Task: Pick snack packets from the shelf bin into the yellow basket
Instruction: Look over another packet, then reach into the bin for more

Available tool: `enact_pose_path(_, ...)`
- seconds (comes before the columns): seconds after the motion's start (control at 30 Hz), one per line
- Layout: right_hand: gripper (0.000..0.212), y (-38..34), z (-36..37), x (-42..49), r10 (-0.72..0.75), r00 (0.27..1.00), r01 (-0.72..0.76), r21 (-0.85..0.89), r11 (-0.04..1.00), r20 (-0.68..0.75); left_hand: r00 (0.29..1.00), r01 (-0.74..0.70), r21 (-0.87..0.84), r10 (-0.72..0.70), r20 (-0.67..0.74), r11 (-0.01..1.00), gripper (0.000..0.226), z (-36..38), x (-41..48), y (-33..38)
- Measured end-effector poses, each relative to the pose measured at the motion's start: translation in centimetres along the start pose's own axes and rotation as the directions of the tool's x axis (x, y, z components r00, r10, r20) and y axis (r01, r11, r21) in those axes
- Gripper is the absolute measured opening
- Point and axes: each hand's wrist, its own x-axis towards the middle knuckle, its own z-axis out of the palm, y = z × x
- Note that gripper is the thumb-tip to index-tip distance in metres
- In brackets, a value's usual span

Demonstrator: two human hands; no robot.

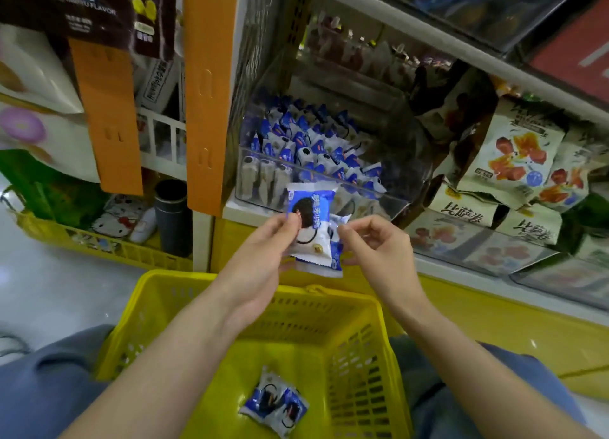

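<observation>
Loose blue-grey trousers were worn, the cloth creased over both knees. The forearms were left bare from the view's lower edge to the left hand and right hand.

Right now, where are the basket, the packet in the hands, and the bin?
basket (178, 276): head view, on its back rim.
packet (313, 237): head view, on the middle of its front.
bin (260, 181): head view, on its clear front wall.

Plastics around you, mostly shiny.
Your basket is smooth yellow plastic with a slight sheen; the packet is glossy film; the bin is clear glossy plastic; your trousers are matt cloth.
</observation>
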Motion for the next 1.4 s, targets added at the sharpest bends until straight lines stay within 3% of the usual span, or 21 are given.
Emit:
enact_pose_path(0.13, 0.020, 1.1, 0.3, -0.1, 0.130, 0.986, -0.146, 0.158, 0.977, 0.108, 0.996, 0.082, 0.199, -0.090, 0.029, 0.977, 0.015, 0.2, -0.1, -1.1)
enact_pose_path(0.23, 0.024, 1.4, 0.3, 0.0, 0.170, 0.965, -0.221, 0.275, 0.936, 0.198, 0.997, 0.072, 0.198, -0.067, -0.029, 0.978, 0.015, 0.3, 0.4, -1.4)
enact_pose_path(0.33, 0.037, 1.4, 0.3, -0.1, 0.161, 0.946, -0.250, 0.316, 0.915, 0.281, 0.995, 0.047, 0.172, -0.031, -0.096, 0.984, 0.033, 0.1, 1.0, -1.1)
enact_pose_path(0.47, 0.039, 1.2, 0.3, -0.8, 0.113, 0.935, -0.228, 0.326, 0.917, 0.336, 0.996, 0.066, 0.175, -0.054, -0.071, 0.982, 0.042, 0.0, 1.0, -1.0)
enact_pose_path(0.57, 0.014, 1.4, 0.3, -1.2, 0.083, 0.959, -0.156, 0.262, 0.953, 0.270, 0.997, 0.064, 0.205, -0.055, -0.048, 0.977, 0.035, 0.2, 0.8, -1.2)
enact_pose_path(0.73, 0.026, 0.9, 0.4, -1.7, -0.025, 0.989, -0.024, 0.338, 0.941, 0.142, 0.997, 0.056, 0.033, -0.054, -0.050, 0.998, 0.034, 0.5, 0.8, -0.6)
enact_pose_path(0.9, 0.032, -0.6, -0.8, -0.8, -0.124, 0.979, 0.173, 0.338, 0.925, -0.164, 0.987, -0.015, -0.057, 0.005, -0.161, 0.998, 0.014, 0.6, 1.0, 0.2)
enact_pose_path(1.07, 0.017, -3.3, -1.8, 3.7, -0.242, 0.940, 0.282, 0.145, 0.948, -0.240, 0.977, -0.094, -0.025, 0.087, -0.197, 0.995, 0.010, -0.3, 0.9, 1.4)
enact_pose_path(1.2, 0.037, -5.6, -1.7, 10.0, -0.360, 0.898, 0.317, -0.197, 0.928, -0.253, 0.975, -0.122, -0.020, 0.116, -0.190, 0.992, 0.013, -0.9, 1.2, 2.0)
enact_pose_path(1.3, 0.037, -5.7, -1.2, 14.7, -0.372, 0.914, 0.260, -0.473, 0.842, -0.161, 0.980, -0.120, -0.035, 0.112, -0.165, 0.992, 0.012, -1.1, 1.4, 2.1)
enact_pose_path(1.4, 0.033, -4.8, -1.1, 18.3, -0.307, 0.948, 0.156, -0.708, 0.688, -0.089, 0.986, -0.103, -0.056, 0.095, -0.140, 0.993, 0.016, -1.1, 1.6, 2.2)
